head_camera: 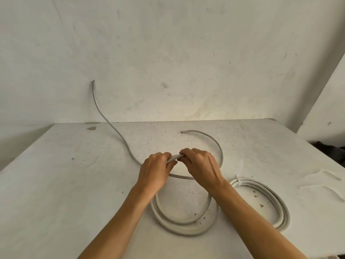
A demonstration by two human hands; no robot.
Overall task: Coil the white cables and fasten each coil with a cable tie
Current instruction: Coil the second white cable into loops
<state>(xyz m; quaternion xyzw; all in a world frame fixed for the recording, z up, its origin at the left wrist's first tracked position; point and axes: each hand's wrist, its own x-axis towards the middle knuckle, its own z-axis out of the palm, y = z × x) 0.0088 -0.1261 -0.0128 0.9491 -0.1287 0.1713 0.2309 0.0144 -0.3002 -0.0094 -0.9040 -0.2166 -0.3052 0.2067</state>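
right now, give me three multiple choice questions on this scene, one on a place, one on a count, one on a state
1. Where does the tied coil lie?
A. right of the hands
B. left of the hands
C. against the wall

2. How many loose cable ends show?
A. none
B. two
C. four

3. What are the hands doing?
A. resting flat on the table
B. both gripping the cable
C. only one touching the cable

Answers:
1. A: the tied coil sits on the table beside the right forearm.
2. B: one end stands up before the wall, the other end lies on the table.
3. B: the left hand and the right hand both close on the untied coil at its top.
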